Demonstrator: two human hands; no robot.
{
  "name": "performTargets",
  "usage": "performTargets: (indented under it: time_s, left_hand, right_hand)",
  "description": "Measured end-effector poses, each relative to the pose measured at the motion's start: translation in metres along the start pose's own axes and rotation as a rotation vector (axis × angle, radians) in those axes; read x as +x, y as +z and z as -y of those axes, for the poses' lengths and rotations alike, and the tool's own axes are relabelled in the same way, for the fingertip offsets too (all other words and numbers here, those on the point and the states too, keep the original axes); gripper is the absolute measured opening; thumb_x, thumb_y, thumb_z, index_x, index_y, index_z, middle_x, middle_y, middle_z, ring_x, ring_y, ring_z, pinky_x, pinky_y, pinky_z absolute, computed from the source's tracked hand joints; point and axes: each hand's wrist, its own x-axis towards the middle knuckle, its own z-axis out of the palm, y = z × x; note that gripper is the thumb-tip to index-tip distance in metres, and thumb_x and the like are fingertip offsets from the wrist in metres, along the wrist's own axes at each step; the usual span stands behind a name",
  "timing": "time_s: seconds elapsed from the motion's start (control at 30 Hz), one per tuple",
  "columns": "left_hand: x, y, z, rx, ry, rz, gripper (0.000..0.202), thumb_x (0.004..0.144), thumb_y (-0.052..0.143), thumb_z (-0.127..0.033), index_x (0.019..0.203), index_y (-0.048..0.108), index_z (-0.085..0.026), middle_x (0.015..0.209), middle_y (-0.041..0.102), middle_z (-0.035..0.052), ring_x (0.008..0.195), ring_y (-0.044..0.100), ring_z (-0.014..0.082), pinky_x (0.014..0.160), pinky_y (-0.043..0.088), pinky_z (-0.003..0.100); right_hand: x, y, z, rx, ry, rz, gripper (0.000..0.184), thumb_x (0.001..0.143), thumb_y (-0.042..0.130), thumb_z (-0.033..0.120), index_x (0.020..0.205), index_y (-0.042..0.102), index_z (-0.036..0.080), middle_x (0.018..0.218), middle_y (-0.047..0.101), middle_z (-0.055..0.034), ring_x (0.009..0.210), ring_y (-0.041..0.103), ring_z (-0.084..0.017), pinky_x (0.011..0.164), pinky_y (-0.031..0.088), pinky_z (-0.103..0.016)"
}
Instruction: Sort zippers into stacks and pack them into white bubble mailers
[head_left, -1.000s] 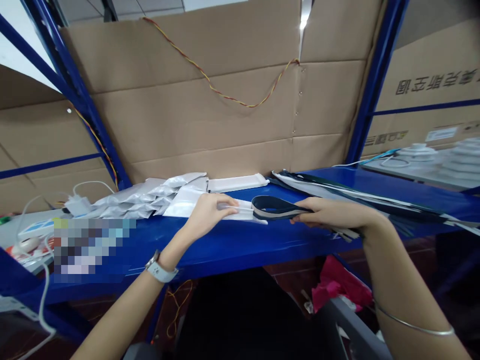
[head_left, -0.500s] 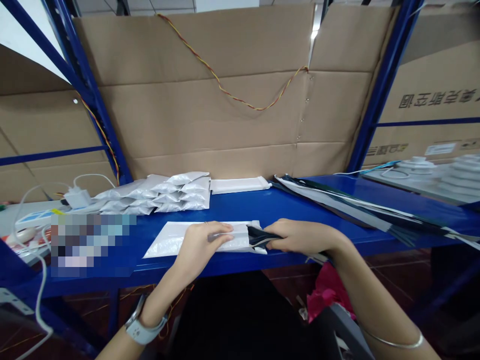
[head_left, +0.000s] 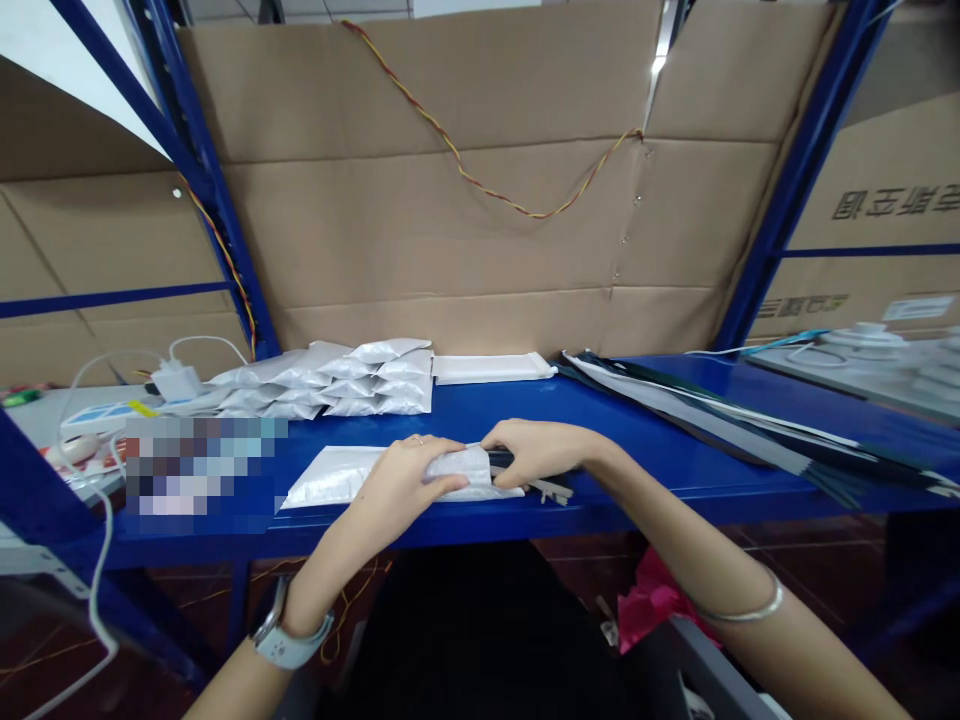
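Fingers close on a white pouch at its mouth.
It lies pinned to the blue shelf by the left hand (for steadiness); the right hand grips a folded strip beside those fingertips.

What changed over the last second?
The right hand pushed the dark band leftward into the white pouch; only a sliver now shows at its mouth. The left hand kept hold of the pouch and drew it toward the front edge of the blue shelf. The pile of silvery packets, white tray and dark strips stayed put.
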Motion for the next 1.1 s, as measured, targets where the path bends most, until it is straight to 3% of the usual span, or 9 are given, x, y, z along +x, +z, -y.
performTargets:
  time_s: [0.13, 0.2, 0.37, 0.43, 0.53, 0.67, 0.87, 1.1]
  left_hand:
    - [-0.001, 0.004, 0.001, 0.034, -0.016, 0.005, 0.026, 0.084, 0.061, -0.034, 0.107, 0.066, -0.023, 0.103, 0.070, 0.0043, 0.098, 0.063, 0.0242, 0.086, 0.048, 0.036]
    - [-0.003, 0.004, 0.001, 0.008, -0.013, -0.004, 0.029, 0.084, 0.060, -0.037, 0.110, 0.065, -0.023, 0.107, 0.069, 0.0047, 0.100, 0.063, 0.0244, 0.088, 0.048, 0.036]
    - [-0.008, -0.004, 0.002, -0.054, -0.009, 0.011, 0.042, 0.087, 0.055, -0.044, 0.123, 0.059, -0.025, 0.125, 0.061, 0.0050, 0.113, 0.058, 0.0250, 0.097, 0.044, 0.038]
    - [-0.009, -0.007, 0.002, -0.065, -0.009, 0.013, 0.039, 0.089, 0.051, -0.043, 0.123, 0.060, -0.024, 0.126, 0.060, 0.0046, 0.116, 0.056, 0.0244, 0.099, 0.042, 0.038]
    - [-0.008, -0.007, 0.003, -0.074, -0.001, 0.003, 0.033, 0.091, 0.049, -0.039, 0.115, 0.065, -0.024, 0.120, 0.064, 0.0032, 0.114, 0.057, 0.0234, 0.099, 0.043, 0.036]
    - [-0.005, -0.002, -0.003, -0.068, -0.058, -0.039, 0.029, 0.091, 0.048, -0.037, 0.106, 0.070, -0.025, 0.113, 0.068, 0.0021, 0.106, 0.063, 0.0236, 0.092, 0.047, 0.034]
    - [-0.001, 0.002, -0.011, -0.047, -0.051, -0.105, 0.030, 0.092, 0.045, -0.037, 0.108, 0.069, -0.028, 0.110, 0.069, 0.0003, 0.099, 0.066, 0.0221, 0.084, 0.050, 0.031]
    - [-0.003, -0.006, 0.000, -0.017, -0.055, -0.075, 0.031, 0.089, 0.050, -0.041, 0.104, 0.071, -0.025, 0.108, 0.070, 0.0042, 0.098, 0.066, 0.0239, 0.085, 0.050, 0.033]
  right_hand:
    - [-0.031, 0.007, -0.005, -0.072, 0.051, -0.215, 0.033, 0.066, 0.060, 0.022, 0.099, 0.065, 0.018, 0.074, 0.066, -0.0018, 0.065, 0.056, -0.015, 0.059, 0.038, -0.025]
    - [-0.045, 0.015, -0.009, -0.010, 0.066, -0.287, 0.036, 0.071, 0.059, 0.023, 0.107, 0.063, 0.020, 0.080, 0.067, -0.0019, 0.070, 0.059, -0.017, 0.066, 0.042, -0.027]
    - [-0.061, 0.038, -0.024, 0.088, 0.004, -0.531, 0.051, 0.072, 0.069, 0.035, 0.120, 0.057, 0.024, 0.117, 0.062, -0.0064, 0.105, 0.057, -0.024, 0.089, 0.043, -0.037]
    - [-0.064, 0.044, -0.032, 0.130, -0.032, -0.557, 0.051, 0.072, 0.071, 0.037, 0.120, 0.058, 0.025, 0.118, 0.062, -0.0060, 0.106, 0.057, -0.024, 0.090, 0.043, -0.037]
    - [-0.066, 0.049, -0.039, 0.171, -0.042, -0.636, 0.036, 0.076, 0.068, 0.038, 0.109, 0.066, 0.024, 0.108, 0.066, -0.0047, 0.100, 0.061, -0.022, 0.087, 0.045, -0.035]
    - [-0.051, 0.049, -0.029, 0.218, -0.049, -0.769, 0.022, 0.079, 0.064, 0.034, 0.096, 0.071, 0.021, 0.095, 0.070, -0.0041, 0.088, 0.064, -0.020, 0.079, 0.046, -0.032]
    - [-0.011, 0.051, 0.002, 0.261, -0.085, -0.727, 0.020, 0.075, 0.059, 0.015, 0.090, 0.072, 0.018, 0.084, 0.072, -0.0023, 0.078, 0.065, -0.019, 0.070, 0.048, -0.029]
    - [-0.027, 0.052, -0.015, 0.462, -0.062, -0.722, 0.029, 0.070, 0.071, 0.030, 0.096, 0.071, 0.017, 0.095, 0.071, -0.0067, 0.085, 0.067, -0.021, 0.080, 0.053, -0.035]
